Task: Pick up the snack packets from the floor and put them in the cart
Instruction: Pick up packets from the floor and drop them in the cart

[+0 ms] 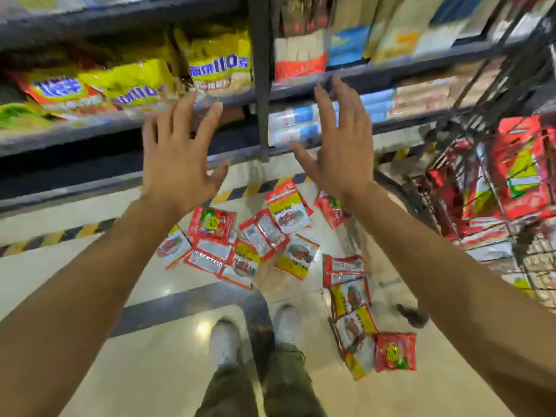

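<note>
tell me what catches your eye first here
Two open, empty hands, left hand and right hand, reach forward mid-frame. Below them, red and yellow snack packets lie scattered on the shiny floor ahead of the shoes. At the right, a wire cart holds more of them.

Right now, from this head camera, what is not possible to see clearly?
- Cart, head view: the right edge cuts it off; how full it is is unknown.
- Snack packets on the floor, head view: they overlap, and the right arm covers part of one, so no exact count.
- Shelf goods, head view: motion blur; labels unreadable.
</note>
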Available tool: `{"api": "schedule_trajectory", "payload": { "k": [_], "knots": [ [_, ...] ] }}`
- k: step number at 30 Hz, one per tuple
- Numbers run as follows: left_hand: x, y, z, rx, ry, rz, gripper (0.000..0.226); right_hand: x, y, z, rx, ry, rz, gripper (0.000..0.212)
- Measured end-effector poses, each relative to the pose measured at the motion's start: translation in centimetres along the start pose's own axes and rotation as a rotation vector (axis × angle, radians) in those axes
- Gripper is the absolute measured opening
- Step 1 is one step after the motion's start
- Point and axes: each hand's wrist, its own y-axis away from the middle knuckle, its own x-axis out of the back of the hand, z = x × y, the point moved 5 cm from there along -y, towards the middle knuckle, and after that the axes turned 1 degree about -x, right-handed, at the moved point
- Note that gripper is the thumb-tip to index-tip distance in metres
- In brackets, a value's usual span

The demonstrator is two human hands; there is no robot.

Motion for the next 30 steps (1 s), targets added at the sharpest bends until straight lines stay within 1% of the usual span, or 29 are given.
{"api": "schedule_trajectory", "payload": {
  "k": [6, 14, 17, 19, 21, 24, 25, 27, 30],
  "knots": [
    [-17.5, 2.7, 1.9, -0.021, 0.038, -0.131, 0.088, -14.5, 7.2, 4.8, -0.025, 0.03, -0.18, 0.082],
    [-39.3, 6.1, 2.9, -0.09, 0.064, -0.247, 0.089, -32.4, 15.0, 9.0, -0.091, 0.058, -0.289, 0.08],
    [-46.4, 7.0, 3.0, -0.103, 0.064, -0.28, 0.086, -38.1, 17.5, 10.2, -0.1, 0.079, -0.339, 0.08],
    [-50.7, 7.5, 3.3, -0.141, 0.051, -0.331, 0.086, -41.2, 19.1, 11.1, -0.103, 0.098, -0.383, 0.08],
    [-54.4, 8.1, 3.9, -0.245, 0.083, -0.392, 0.085, -43.9, 20.7, 11.8, -0.113, 0.1, -0.423, 0.081],
    [-58.5, 8.9, 5.5, -0.517, 0.152, -0.459, 0.086, -47.4, 22.7, 12.8, -0.202, 0.067, -0.519, 0.09],
    [-59.4, 9.1, 6.0, -0.579, 0.171, -0.472, 0.086, -48.3, 23.3, 13.1, -0.235, 0.055, -0.555, 0.094],
    [-60.7, 9.3, 6.7, -0.638, 0.191, -0.476, 0.088, -49.8, 24.2, 13.4, -0.301, 0.007, -0.601, 0.099],
    [-61.8, 9.4, 7.0, -0.643, 0.224, -0.509, 0.088, -50.7, 24.6, 13.4, -0.412, -0.229, -0.613, 0.099]
  ]
}}
